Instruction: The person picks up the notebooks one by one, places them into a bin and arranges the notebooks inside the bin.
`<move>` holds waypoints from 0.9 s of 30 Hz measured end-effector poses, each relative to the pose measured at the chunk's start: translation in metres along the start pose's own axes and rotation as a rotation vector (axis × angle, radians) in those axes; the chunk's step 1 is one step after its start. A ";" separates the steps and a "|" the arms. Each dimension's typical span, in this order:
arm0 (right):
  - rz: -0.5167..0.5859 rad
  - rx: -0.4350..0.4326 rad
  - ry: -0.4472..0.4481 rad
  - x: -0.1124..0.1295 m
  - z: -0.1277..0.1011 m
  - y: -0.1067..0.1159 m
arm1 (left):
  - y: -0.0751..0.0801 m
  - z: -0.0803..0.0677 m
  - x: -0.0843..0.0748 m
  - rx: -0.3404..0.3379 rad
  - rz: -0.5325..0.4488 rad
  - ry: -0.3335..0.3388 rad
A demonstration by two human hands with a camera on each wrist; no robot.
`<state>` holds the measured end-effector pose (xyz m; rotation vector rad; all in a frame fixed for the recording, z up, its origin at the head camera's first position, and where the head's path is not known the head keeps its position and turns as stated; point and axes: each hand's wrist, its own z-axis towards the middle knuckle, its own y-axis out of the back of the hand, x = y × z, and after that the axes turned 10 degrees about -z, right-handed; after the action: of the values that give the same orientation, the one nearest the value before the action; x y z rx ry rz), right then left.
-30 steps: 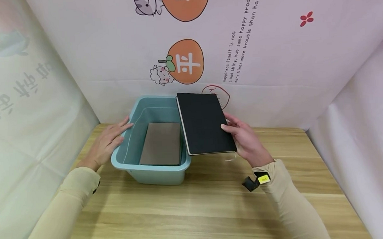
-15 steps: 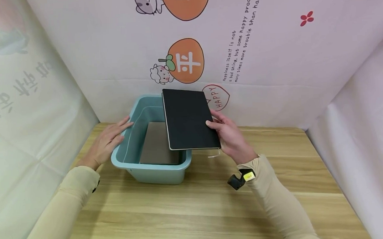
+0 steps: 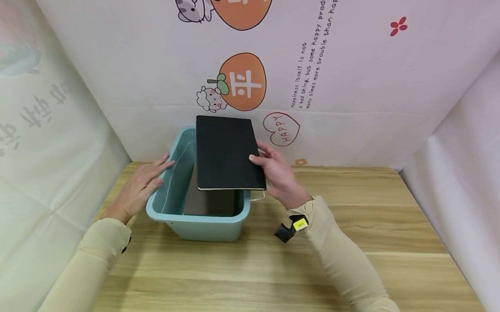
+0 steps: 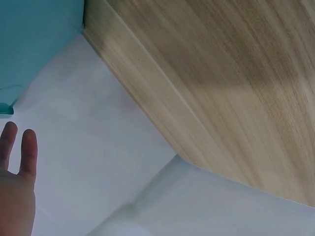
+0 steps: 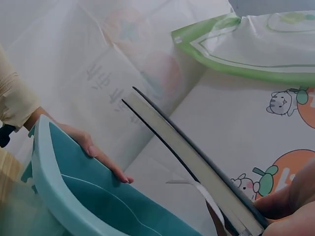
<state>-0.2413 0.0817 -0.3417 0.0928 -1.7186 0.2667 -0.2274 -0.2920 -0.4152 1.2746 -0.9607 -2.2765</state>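
Note:
My right hand point(image 3: 281, 177) pinches the right edge of a black hardcover notebook point(image 3: 229, 152), thumb on top and fingers beneath. The notebook is held over the right part of a blue plastic bin point(image 3: 203, 228); the right wrist view shows its page edges point(image 5: 182, 147) and a pale ribbon point(image 5: 204, 194) hanging from it. Inside the bin lies a grey-brown book point(image 3: 212, 203), partly hidden under the notebook. With fingers extended, my left hand point(image 3: 138, 186) rests on the bin's left rim; two of its fingers point(image 4: 29, 152) show in the left wrist view.
The bin stands on a wood-grain table point(image 3: 247, 277) near the back. A white printed curtain point(image 3: 349, 123) closes off the back, and white sheets point(image 3: 27, 151) hang along both sides.
My right hand has carried the notebook leftward, from the bin's right side to over its opening, covering more of the book inside. My left hand stays on the rim.

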 end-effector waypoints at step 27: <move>0.057 -0.151 -0.074 -0.006 0.033 -0.052 | 0.000 0.001 -0.001 -0.013 0.039 -0.023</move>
<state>-0.2613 0.0226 -0.3460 -0.0579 -1.8116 0.1759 -0.2275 -0.2916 -0.4144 1.2166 -0.9689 -2.2686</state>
